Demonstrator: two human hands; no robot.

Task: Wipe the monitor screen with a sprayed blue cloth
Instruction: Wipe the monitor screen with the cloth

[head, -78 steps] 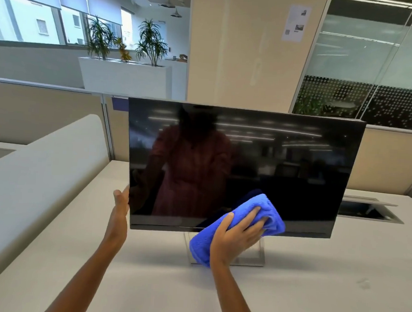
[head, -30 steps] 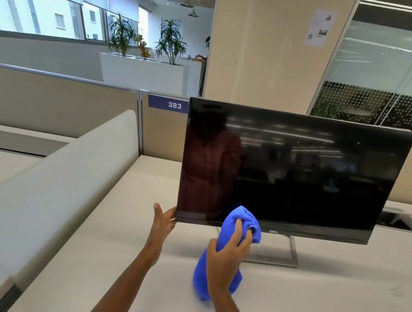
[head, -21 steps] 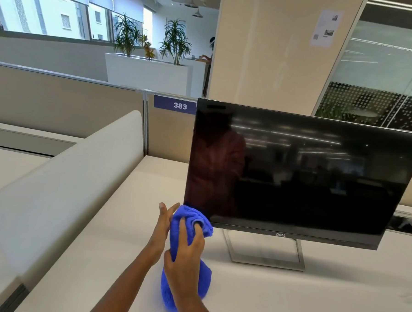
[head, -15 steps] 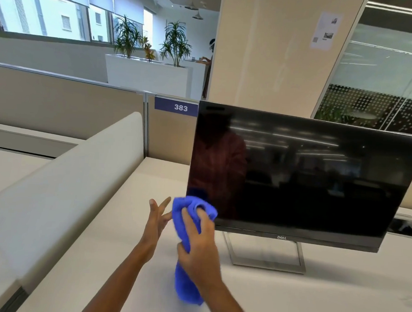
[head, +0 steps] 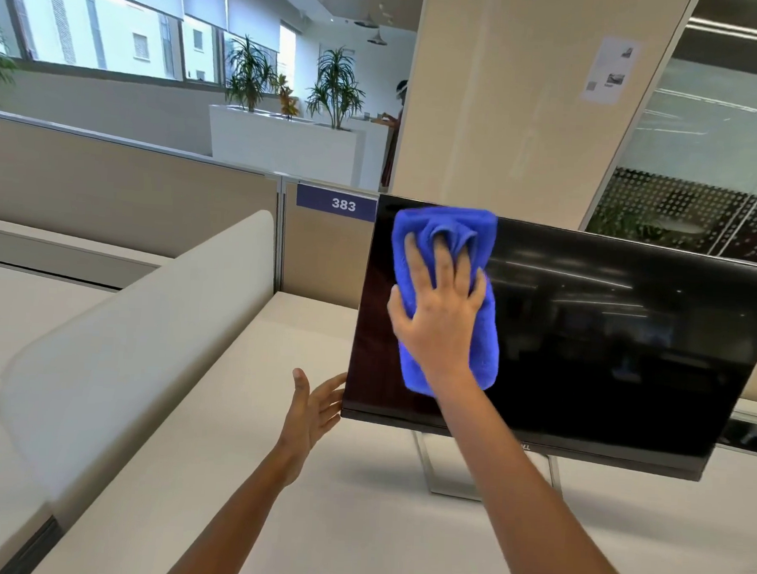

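Note:
A black monitor (head: 606,342) stands on a metal stand (head: 441,474) on the pale desk, its dark screen switched off and reflecting the room. My right hand (head: 441,307) presses a folded blue cloth (head: 450,229) flat against the upper left part of the screen, fingers spread over it. The cloth reaches the screen's top edge and hangs down past my wrist. My left hand (head: 313,406) is open, fingers apart, touching the monitor's lower left corner.
A rounded cream divider (head: 137,331) runs along the left of the desk (head: 355,527). Beige partitions with a blue "383" label (head: 343,204) stand behind. A wide pillar (head: 531,97) rises behind the monitor. A cable hatch (head: 750,431) lies at the right.
My right hand has carried the cloth up from beside the monitor's lower left corner onto the upper left of the screen. My left hand has returned to the lower left corner.

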